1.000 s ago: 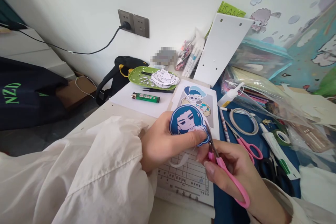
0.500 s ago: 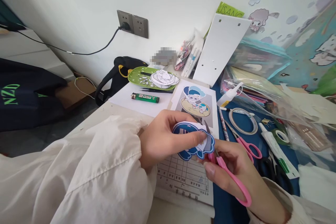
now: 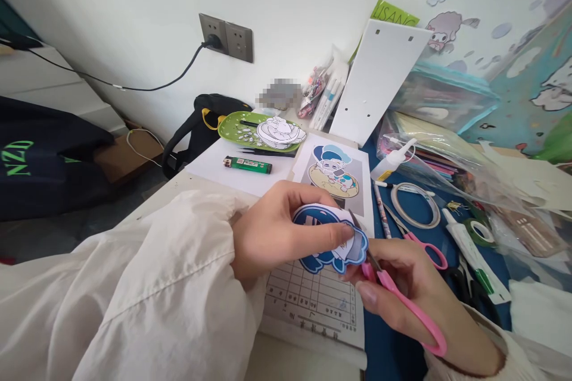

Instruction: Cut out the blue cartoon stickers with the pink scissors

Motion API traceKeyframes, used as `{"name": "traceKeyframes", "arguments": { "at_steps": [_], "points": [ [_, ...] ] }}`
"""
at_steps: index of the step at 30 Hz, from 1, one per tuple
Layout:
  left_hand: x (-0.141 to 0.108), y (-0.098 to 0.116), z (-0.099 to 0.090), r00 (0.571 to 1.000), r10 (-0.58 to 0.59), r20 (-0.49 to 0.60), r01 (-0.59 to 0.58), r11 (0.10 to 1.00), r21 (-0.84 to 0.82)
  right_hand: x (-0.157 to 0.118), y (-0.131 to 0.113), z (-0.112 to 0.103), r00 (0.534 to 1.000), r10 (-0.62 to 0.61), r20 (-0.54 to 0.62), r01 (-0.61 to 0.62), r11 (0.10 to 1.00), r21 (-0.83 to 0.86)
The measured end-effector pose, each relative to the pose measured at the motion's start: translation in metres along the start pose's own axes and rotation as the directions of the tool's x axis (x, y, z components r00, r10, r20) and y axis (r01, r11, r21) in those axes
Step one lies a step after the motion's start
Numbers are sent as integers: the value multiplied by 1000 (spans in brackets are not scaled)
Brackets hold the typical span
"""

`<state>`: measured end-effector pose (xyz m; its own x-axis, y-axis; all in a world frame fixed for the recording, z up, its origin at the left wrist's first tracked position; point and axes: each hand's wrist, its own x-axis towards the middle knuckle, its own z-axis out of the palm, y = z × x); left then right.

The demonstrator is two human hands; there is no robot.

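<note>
My left hand [image 3: 286, 232] pinches a blue-and-white paper cutout [image 3: 317, 262], its thumb pressed flat across the front. In my right hand [image 3: 402, 292] is a pair of pink-handled scissors [image 3: 413, 309]. The scissors' blades rise at the cutout's right edge, one tip showing above the paper behind my left thumb; part of the blades is hidden by the cutout. Below the cutout lies a printed form pad [image 3: 322, 309]. Just beyond my hands a sheet with a printed cartoon figure [image 3: 333, 175] rests on the table.
A green lighter [image 3: 248, 165] and a green tray [image 3: 232, 125] with paper scraps lie farther back. To the right are a glue bottle [image 3: 395, 161], a tape roll [image 3: 415, 205], a second pair of pink scissors [image 3: 431, 253], black scissors [image 3: 473, 294] and a white tube [image 3: 476, 259].
My right hand and the scissors have shifted slightly right and down. The cutout stays in my left hand, nearly in the same place.
</note>
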<state>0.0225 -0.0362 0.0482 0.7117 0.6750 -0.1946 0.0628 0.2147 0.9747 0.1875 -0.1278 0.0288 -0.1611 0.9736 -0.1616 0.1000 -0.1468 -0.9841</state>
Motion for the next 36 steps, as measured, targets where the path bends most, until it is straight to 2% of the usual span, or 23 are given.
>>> {"name": "traceKeyframes", "arguments": {
  "at_steps": [10, 21, 29, 36],
  "points": [
    [-1, 3, -1, 1000, -20, 12, 20, 1000, -7, -1, 2, -7, 995, 33, 97, -33, 999, -4],
    [-1, 3, 0, 999, -50, -8, 50, 999, -11, 0, -3, -4, 993, 76, 89, -76, 997, 3],
    [0, 2, -2, 1000, -30, -1, 30, 1000, -7, 3, -1, -5, 996, -36, 83, 40, 998, -54],
    [0, 1, -1, 1000, -22, 8, 22, 1000, -15, 3, -1, -3, 998, -22, 60, 26, 997, -72]
  ]
}}
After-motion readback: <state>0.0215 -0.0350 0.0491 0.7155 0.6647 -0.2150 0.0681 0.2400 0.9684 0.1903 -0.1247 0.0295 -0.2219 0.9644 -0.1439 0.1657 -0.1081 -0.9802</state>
